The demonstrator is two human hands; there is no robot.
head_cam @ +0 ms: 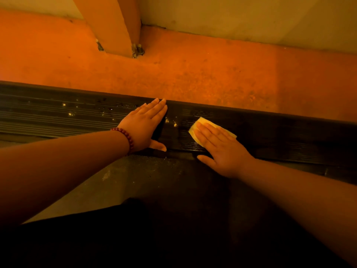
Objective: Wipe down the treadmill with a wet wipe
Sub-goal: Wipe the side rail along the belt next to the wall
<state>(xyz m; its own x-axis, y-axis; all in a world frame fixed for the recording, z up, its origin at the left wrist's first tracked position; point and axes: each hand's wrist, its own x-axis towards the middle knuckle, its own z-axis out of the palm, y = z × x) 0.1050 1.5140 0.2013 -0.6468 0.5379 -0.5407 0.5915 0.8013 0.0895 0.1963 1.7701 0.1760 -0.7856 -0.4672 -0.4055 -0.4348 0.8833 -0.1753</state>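
Both hands lie flat with straight fingers on the treadmill's ribbed side rail (270,130): right hand (218,146) pressing the wet wipe (201,122), left hand (144,126) bracing. The rail seems wet, so either palm might slip.

Two bare arms reach in from the bottom corners and come close near the middle of the frame. The left hand (144,125) lies flat, palm down, with its fingers straight and close together. They point up and a little right, and the thumb sticks out to the right. A bead bracelet (125,135) sits on the left wrist. The right hand (218,146) is flat too, with its straight fingers pointing up-left and pressing on a wet wipe (201,122). The hands do not touch.
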